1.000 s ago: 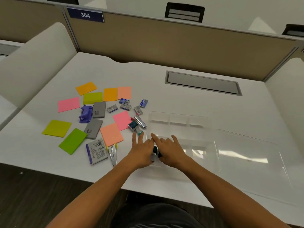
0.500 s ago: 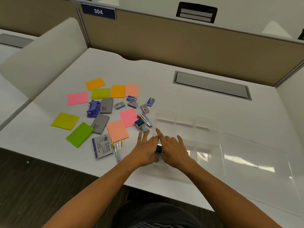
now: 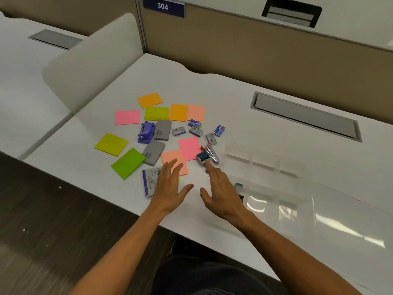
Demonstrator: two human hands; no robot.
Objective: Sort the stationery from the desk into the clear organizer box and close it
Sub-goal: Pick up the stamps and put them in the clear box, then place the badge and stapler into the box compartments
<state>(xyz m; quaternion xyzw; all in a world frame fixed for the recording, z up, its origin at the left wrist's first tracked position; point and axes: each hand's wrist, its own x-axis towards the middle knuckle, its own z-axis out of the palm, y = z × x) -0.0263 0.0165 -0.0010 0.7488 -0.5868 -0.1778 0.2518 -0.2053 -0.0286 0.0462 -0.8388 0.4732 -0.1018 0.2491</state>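
Purple hole punch (image 3: pixel 145 133) (grey erasers (image 3: pixel 163 129))

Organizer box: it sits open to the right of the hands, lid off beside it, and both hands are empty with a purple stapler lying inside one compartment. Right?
Not quite. In the head view the purple stapler lies on the desk among the sticky notes, not in the organizer box. The rest holds: lid off, left hand and right hand empty.

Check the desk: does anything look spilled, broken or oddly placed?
Nothing looks damaged. The coloured sticky-note pads and small staple boxes lie scattered, unsorted, left of the clear plastic organizer box, whose lid lies open.
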